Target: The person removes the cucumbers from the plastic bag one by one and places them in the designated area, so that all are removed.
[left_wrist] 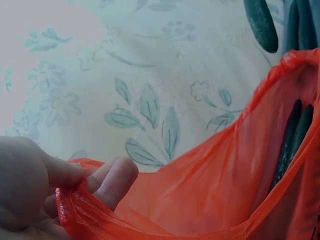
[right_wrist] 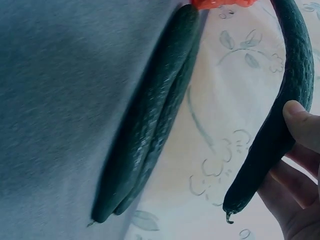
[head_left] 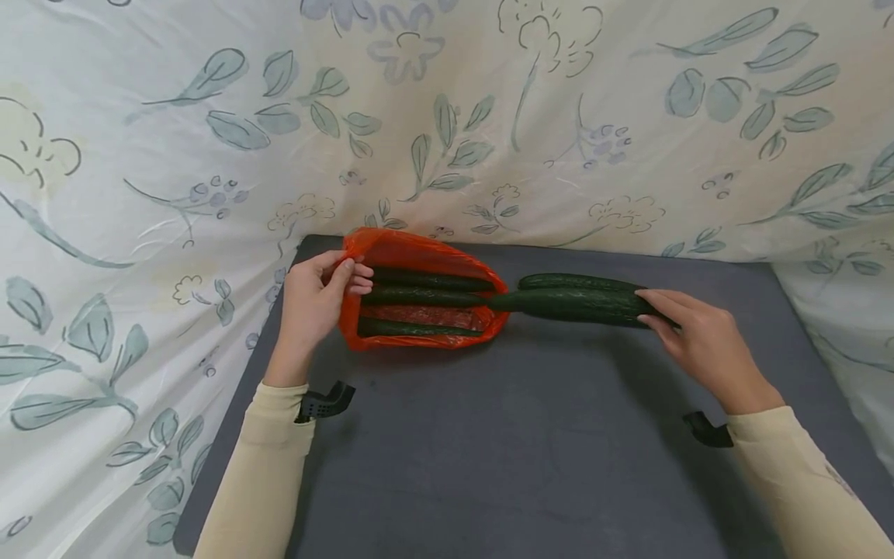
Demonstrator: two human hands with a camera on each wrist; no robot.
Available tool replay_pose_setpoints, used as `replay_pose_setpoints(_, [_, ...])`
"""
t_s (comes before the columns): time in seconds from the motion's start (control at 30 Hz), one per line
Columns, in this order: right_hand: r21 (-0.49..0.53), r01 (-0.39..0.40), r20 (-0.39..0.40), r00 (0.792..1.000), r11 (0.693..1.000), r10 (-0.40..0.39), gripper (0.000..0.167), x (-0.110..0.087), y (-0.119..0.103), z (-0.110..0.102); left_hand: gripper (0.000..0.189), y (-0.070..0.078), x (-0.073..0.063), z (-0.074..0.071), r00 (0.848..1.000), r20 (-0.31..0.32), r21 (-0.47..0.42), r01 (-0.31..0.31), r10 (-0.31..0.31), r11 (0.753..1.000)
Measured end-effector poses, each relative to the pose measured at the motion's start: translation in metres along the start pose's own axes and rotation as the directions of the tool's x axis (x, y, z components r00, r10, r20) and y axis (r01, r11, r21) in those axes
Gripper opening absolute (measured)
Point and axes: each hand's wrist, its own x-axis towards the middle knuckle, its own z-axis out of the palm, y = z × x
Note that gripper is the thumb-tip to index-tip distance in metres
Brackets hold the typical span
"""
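My left hand pinches the left rim of a red plastic bag between thumb and fingers, with the bag's mouth wide apart. Several dark green cucumbers lie inside it, side by side. My right hand grips one end of a long, slightly curved cucumber, held up off the table. Its far tip overlaps the bag's right rim in the head view. Beneath it, two more cucumbers lie together on the table, partly hidden by the held one in the head view.
The dark grey table carries the bag and the loose cucumbers near its back edge. Behind and beside it hangs a pale curtain printed with leaves and flowers. Black wrist mounts stick out from both sleeves.
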Motion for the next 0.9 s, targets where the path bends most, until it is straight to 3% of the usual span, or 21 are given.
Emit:
replay_pose_setpoints(0.5, [-0.026, -0.019, 0.017, 1.000, 0.999, 0.019, 0.062, -0.027, 0.017, 0.000, 0.022, 0.002, -0.001, -0.003, 1.000, 0.005, 0.015, -0.004, 0.004, 1.000])
replay_pose_setpoints(0.9, [-0.035, -0.053, 0.083, 0.995, 0.998, 0.056, 0.060, -0.042, 0.034, 0.016, 0.023, 0.000, -0.002, -0.003, 1.000, 0.006, 0.016, -0.018, 0.018, 1.000])
